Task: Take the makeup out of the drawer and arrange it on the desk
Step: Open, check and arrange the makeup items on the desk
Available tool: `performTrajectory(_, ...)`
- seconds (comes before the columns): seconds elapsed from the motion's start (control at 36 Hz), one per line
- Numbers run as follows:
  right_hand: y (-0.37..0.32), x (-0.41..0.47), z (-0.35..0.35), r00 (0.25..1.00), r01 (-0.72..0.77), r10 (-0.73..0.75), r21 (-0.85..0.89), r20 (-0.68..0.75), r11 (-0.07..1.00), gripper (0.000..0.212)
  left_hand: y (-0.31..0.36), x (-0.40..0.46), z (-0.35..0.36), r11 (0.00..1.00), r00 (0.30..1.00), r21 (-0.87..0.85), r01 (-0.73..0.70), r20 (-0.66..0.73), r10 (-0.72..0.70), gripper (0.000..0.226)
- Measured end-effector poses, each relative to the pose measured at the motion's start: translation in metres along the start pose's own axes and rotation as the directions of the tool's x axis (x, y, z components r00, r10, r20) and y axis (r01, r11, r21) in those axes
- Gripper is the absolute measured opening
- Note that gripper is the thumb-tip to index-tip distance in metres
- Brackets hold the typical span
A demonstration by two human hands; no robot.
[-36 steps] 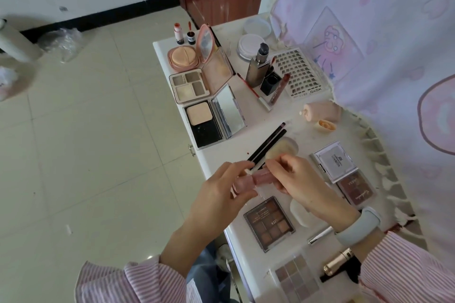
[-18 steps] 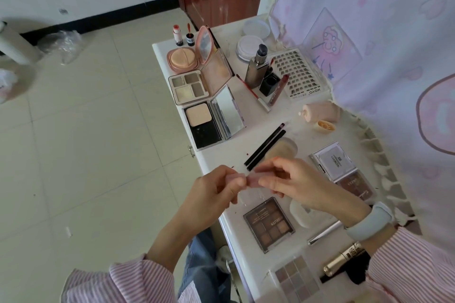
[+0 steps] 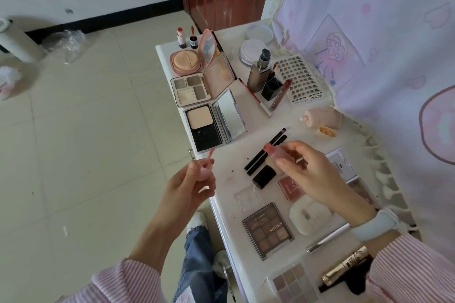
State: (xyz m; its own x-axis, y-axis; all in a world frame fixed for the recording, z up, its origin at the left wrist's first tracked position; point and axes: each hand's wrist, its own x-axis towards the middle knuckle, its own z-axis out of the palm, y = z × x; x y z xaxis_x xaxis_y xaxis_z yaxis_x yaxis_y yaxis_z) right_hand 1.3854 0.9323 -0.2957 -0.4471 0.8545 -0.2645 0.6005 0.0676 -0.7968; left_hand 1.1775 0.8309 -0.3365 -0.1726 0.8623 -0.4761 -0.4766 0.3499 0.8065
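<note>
bright daylight | soft shadows | wide-angle edge warp | slight blur

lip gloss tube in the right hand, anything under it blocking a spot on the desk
Yes. Under the right hand and lip gloss tube lie two black pencils and a black cap; the desk is bare just left.

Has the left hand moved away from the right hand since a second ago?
Yes. The left hand, gripping the pink applicator cap, has pulled left off the white desk edge, away from the right hand holding the tube.
</note>
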Motion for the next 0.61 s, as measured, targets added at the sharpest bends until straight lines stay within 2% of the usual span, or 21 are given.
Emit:
performTrajectory(0.08, -0.003, 0.001, 0.012, 0.998, -0.048, 0.060, 0.269, -0.035, 0.962, 0.015, 0.001, 0.002, 0.007, 0.980, 1.000, -0.196, 0.030, 0.017, -0.027, 0.043)
performTrajectory(0.14, -0.004, 0.005, 0.019, 0.997, -0.026, 0.046, 0.308, -0.059, 0.951, 0.007, 0.000, 0.003, 0.012, 0.958, 1.000, -0.286, 0.030, 0.012, -0.028, 0.041)
performTrajectory(0.28, -0.002, 0.016, 0.032, 0.992, 0.071, -0.040, 0.254, -0.123, 0.965, 0.015, -0.006, 0.006, 0.015, 0.934, 1.000, -0.356, -0.011, -0.010, 0.008, 0.034)
performTrajectory(0.36, 0.007, 0.023, 0.040, 0.977, 0.112, -0.096, 0.075, -0.192, 0.991, 0.008, -0.008, 0.007, 0.014, 0.944, 0.999, -0.325, -0.053, -0.025, 0.047, 0.031)
performTrajectory(0.42, 0.011, 0.026, 0.045, 0.965, 0.162, -0.167, -0.041, -0.201, 0.986, 0.013, -0.009, 0.007, 0.013, 0.964, 0.994, -0.247, -0.095, -0.072, 0.079, 0.032)
performTrajectory(0.47, 0.013, 0.028, 0.051, 0.951, 0.209, -0.232, -0.131, -0.203, 0.969, 0.017, -0.012, 0.008, 0.012, 0.980, 0.972, -0.032, -0.196, -0.140, 0.190, 0.031)
performTrajectory(0.53, 0.014, 0.030, 0.058, 0.941, 0.208, -0.254, -0.208, -0.222, 0.956, 0.021, -0.020, 0.012, 0.010, 0.914, 0.919, 0.266, -0.305, -0.171, 0.356, 0.023)
performTrajectory(0.56, 0.014, 0.031, 0.062, 0.934, 0.212, -0.270, -0.245, -0.234, 0.946, 0.024, -0.024, 0.014, 0.010, 0.872, 0.895, 0.376, -0.315, -0.189, 0.405, 0.021)
performTrajectory(0.61, 0.016, 0.034, 0.069, 0.924, 0.215, -0.295, -0.306, -0.242, 0.927, 0.026, -0.030, 0.018, 0.011, 0.821, 0.854, 0.488, -0.295, -0.252, 0.456, 0.021)
